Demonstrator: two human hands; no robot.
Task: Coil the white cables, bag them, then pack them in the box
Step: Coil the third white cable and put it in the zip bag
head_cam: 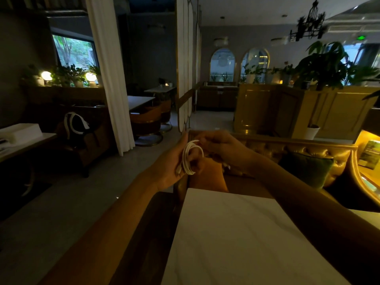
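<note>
Up ahead, beyond the far edge of the table (236, 233), over the gap before the sofa (298, 149); open floor (72, 202) off to the left. Reaching forward with both arms. Gripping the coiled cable (188, 159) in the left hand (170, 165), loops wound round curled fingers. Pinching the coil's top loop with the right hand (222, 147), close against the left.

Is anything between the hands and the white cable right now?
Nothing visible stands between them. The left hand grips the coiled cable in the air, and the right hand pinches its top loop.
</note>
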